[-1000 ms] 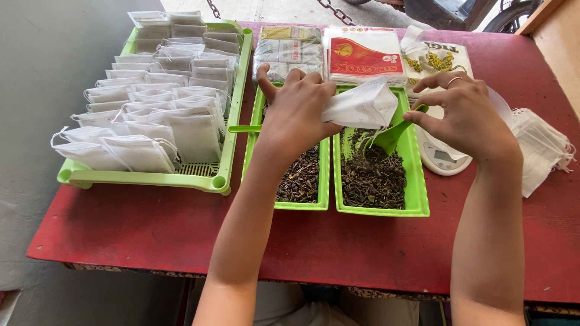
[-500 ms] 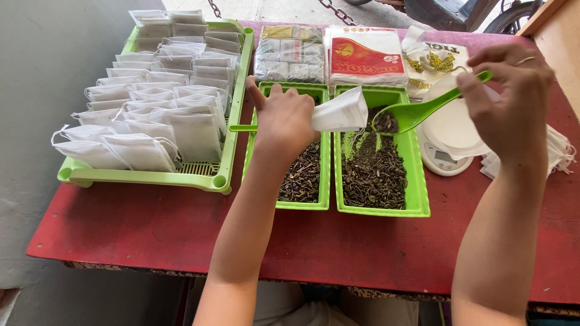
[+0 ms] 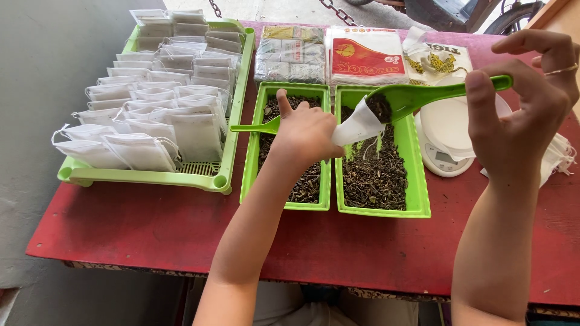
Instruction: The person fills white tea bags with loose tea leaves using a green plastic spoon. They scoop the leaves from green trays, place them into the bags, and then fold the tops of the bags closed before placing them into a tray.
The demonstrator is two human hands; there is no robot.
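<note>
Left hand point(image 3: 305, 130) gripping one white bag point(image 3: 357, 125), right hand point(image 3: 519, 96) one green scoop point(image 3: 423, 95).

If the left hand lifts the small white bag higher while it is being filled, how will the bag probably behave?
The white bag looks thin and soft, so it will probably flop unless the left hand holds its mouth open. Loose dry leaves from the green scoop in the right hand likely add little weight. Tilted, it may spill into the tray.
</note>
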